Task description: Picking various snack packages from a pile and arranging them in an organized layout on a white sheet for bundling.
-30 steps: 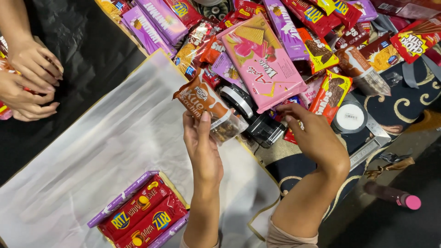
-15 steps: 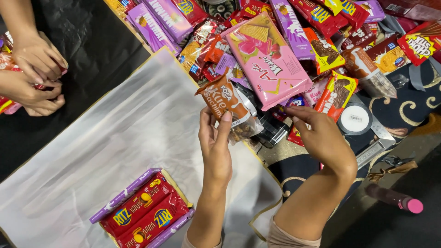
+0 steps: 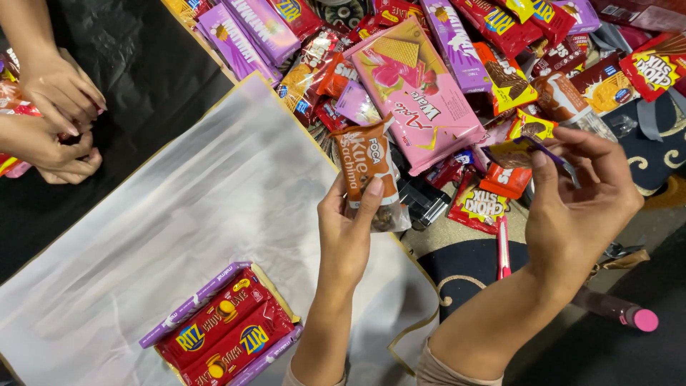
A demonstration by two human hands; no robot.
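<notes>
My left hand (image 3: pixel 348 230) grips a brown snack packet (image 3: pixel 368 171) with a clear lower end, held upright over the edge of a white sheet (image 3: pixel 179 214). My right hand (image 3: pixel 580 196) pinches a small purple and brown wrapped bar (image 3: pixel 522 152) just above the heap of sweets. A large pink wafer pack (image 3: pixel 418 93) lies on the heap right behind both hands.
A pile of red, purple and brown snack packets (image 3: pixel 500 64) fills the top right. Two red cracker packs with purple bars (image 3: pixel 225 329) lie on the white sheet at the bottom. Another person's hands (image 3: pixel 53 121) hold packets at the left over black plastic. A pink-capped bottle (image 3: pixel 618 311) lies at the right.
My left hand has carried the brown packet rightward and turned it upright. My right hand has lifted a small wrapped bar out of the heap.
</notes>
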